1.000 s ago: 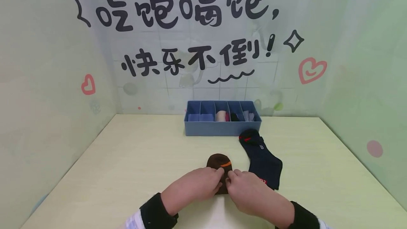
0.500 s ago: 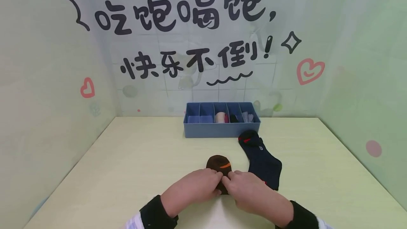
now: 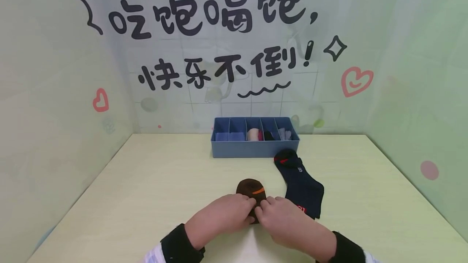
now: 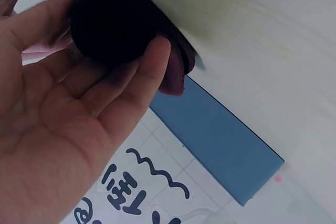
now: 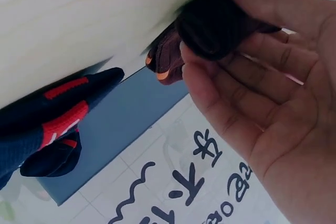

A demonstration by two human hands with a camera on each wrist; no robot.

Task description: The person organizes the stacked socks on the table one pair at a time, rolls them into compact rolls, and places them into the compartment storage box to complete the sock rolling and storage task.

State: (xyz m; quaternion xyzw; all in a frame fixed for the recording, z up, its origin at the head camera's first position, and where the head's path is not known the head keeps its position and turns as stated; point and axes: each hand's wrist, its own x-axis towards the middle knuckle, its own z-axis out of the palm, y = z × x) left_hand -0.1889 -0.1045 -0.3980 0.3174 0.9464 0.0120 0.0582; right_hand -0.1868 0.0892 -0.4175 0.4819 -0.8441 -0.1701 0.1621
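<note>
A brown sock [image 3: 250, 185] with an orange stripe lies on the table in front of me, its rounded far end showing beyond my fingers. Its near part is a thick, dark roll [image 4: 113, 24] in the left wrist view. From the left, my left hand [image 3: 234, 213] holds the roll between thumb and fingers. My right hand [image 3: 277, 217] grips it from the other side, fingertips close to those of the left. In the right wrist view, the roll [image 5: 210, 27] sits within the curled fingers, and layered edges with orange patches stick out past it.
To the right of my hands lie navy socks [image 3: 302, 186] with red patches, flat, partly behind the right hand. Behind them stands a blue divided box [image 3: 252, 149], holding a cream roll [image 3: 253, 134] and dark and grey pieces. Printed walls enclose the table [image 3: 164, 173].
Both hands stay on the brown sock with small finger shifts. The right thumb has moved left, closer to the left hand. The head view has tilted slightly.
</note>
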